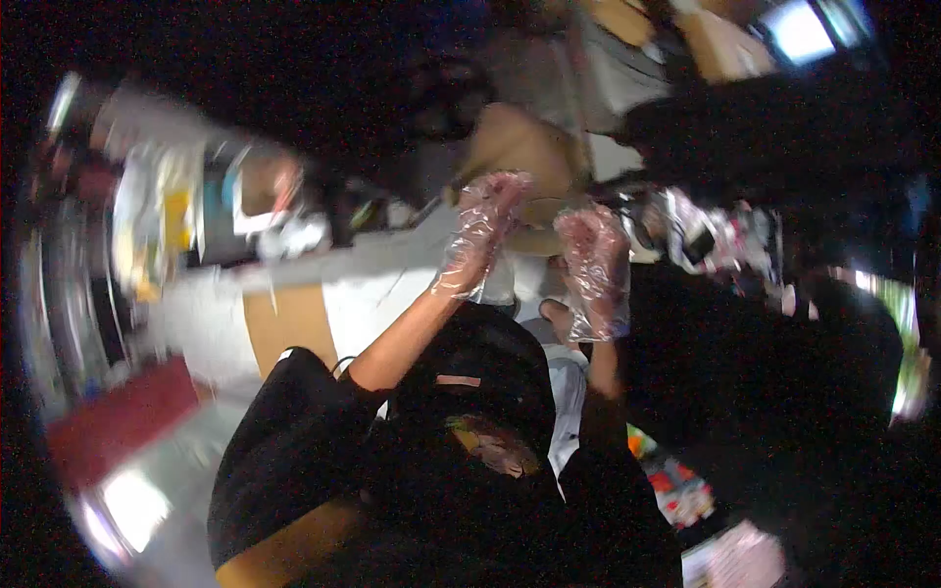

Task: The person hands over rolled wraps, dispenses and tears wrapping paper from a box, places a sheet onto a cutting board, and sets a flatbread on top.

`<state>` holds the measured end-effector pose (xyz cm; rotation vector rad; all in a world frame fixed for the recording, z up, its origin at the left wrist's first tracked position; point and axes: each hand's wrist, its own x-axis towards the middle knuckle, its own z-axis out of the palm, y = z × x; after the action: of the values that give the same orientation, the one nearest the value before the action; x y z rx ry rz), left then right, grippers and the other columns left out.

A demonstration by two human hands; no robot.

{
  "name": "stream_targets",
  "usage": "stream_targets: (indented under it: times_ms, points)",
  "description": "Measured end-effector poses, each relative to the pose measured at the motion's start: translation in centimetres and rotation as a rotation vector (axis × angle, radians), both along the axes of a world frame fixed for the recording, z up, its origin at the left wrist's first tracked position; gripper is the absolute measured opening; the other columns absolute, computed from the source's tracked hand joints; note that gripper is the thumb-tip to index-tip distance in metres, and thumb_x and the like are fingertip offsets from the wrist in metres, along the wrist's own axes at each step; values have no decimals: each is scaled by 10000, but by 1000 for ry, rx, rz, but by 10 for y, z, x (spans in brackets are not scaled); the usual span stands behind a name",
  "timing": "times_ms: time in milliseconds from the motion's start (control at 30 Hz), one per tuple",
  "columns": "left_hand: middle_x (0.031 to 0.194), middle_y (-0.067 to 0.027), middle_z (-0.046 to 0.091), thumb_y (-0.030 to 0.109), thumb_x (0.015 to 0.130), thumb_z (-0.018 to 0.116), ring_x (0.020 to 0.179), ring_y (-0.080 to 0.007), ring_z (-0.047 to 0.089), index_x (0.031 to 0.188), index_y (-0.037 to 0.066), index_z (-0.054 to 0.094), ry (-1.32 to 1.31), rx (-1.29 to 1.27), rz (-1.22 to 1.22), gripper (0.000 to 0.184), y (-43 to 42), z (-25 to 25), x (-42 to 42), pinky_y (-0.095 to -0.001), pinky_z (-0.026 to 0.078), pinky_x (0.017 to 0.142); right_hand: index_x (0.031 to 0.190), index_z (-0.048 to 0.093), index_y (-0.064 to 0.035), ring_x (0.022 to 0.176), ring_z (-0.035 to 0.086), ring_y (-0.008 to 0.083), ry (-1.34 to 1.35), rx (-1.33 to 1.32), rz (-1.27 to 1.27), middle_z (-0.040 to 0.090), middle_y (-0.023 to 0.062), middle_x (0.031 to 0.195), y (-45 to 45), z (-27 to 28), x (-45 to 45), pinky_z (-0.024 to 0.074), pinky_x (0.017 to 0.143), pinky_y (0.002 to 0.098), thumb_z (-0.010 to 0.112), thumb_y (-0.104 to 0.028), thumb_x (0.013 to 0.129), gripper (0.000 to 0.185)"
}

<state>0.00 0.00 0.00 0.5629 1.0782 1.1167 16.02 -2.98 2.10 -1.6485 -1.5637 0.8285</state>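
My left hand (pixel 487 230) is raised in front of me in a loose clear plastic glove. Its fingers look curled into a fist, and I see nothing sticking out of it. A similar clear glove covers my right hand (pixel 594 260), held a short way to the right. That hand also looks closed, with its fingertips blurred. The two hands are apart. Behind them lies a brown cardboard-like object (pixel 524 152), which neither hand clearly touches.
On the left, blurred goods (pixel 176 220) line a shelf or counter. A dark red block (pixel 123 421) sits lower left. A brown panel (pixel 289 323) lies against a white surface. Patterned cloth-like items (pixel 720 235) are at right. Bright colourful packets (pixel 676 485) show at lower right.
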Motion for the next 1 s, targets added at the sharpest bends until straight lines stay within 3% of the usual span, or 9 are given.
stream_targets:
  times_ms: [67, 100, 167, 233, 267, 400, 633, 933, 1000]
  points:
    - [891, 38, 646, 226, 885, 677, 662, -40, 525, 992, 116, 645, -7, -128, 110, 157, -24, -1, -3, -209, 431, 562, 820, 659, -38, 709, 583, 254, 101, 24, 139, 636, 115, 793, 2, 0, 3, 472, 678, 364, 701, -161, 814, 130]
    - [873, 48, 638, 235, 872, 693, 673, -43, 535, 962, 120, 649, -320, -36, 79, 153, -40, -37, 28, -231, 449, 550, 816, 656, -36, 696, 575, 251, -194, 96, 171, 626, 115, 779, -12, 14, 26, 468, 669, 365, 705, -154, 807, 128]
    - [869, 42, 639, 246, 863, 706, 674, -42, 535, 944, 112, 650, -349, -65, 295, 167, -95, -50, -39, -230, 438, 520, 810, 651, -31, 670, 558, 245, -10, 37, 304, 605, 115, 753, -38, -24, -35, 459, 649, 366, 714, -140, 793, 128]
    - [802, 45, 620, 223, 861, 710, 642, -33, 512, 941, 97, 651, 249, -111, 470, 161, -166, 40, -208, -203, 377, 483, 810, 660, -21, 686, 552, 242, 239, -68, 531, 593, 114, 763, -79, 5, -203, 446, 652, 371, 699, -169, 809, 153]
    - [771, 51, 598, 213, 862, 706, 612, -30, 488, 944, 93, 652, 339, -232, 502, 155, -184, 67, -205, -201, 364, 481, 809, 660, -17, 699, 559, 247, 349, -199, 606, 595, 117, 772, -89, 16, -203, 449, 664, 371, 693, -169, 812, 156]
    - [688, 75, 523, 191, 867, 695, 519, -10, 395, 943, 54, 646, 165, -175, 791, 164, -185, -11, -247, -186, 301, 453, 819, 663, -18, 765, 593, 260, 142, -158, 833, 617, 111, 811, -60, -33, -266, 459, 712, 360, 681, -149, 814, 132]
    - [654, 85, 500, 177, 886, 677, 520, -7, 386, 948, 46, 658, 42, 5, 1219, 146, -306, -38, -464, -182, 294, 449, 851, 685, -22, 770, 634, 259, -56, -91, 1208, 658, 126, 822, -135, -13, -535, 482, 718, 355, 671, -173, 842, 152]
    - [642, 80, 459, 286, 884, 680, 520, -19, 372, 920, 60, 657, 176, 50, 1297, 230, -364, 9, -736, -203, 298, 465, 830, 688, 7, 644, 563, 76, 43, -252, 1357, 645, 40, 673, -154, 15, -839, 461, 607, 268, 694, -198, 844, 206]
    - [655, 64, 466, 324, 874, 686, 533, -30, 384, 918, 59, 653, 165, 110, 1262, 271, -356, -12, -781, -219, 316, 483, 822, 685, 7, 659, 571, 76, 95, -226, 1399, 655, 42, 696, -134, 8, -888, 466, 620, 266, 694, -205, 847, 214]
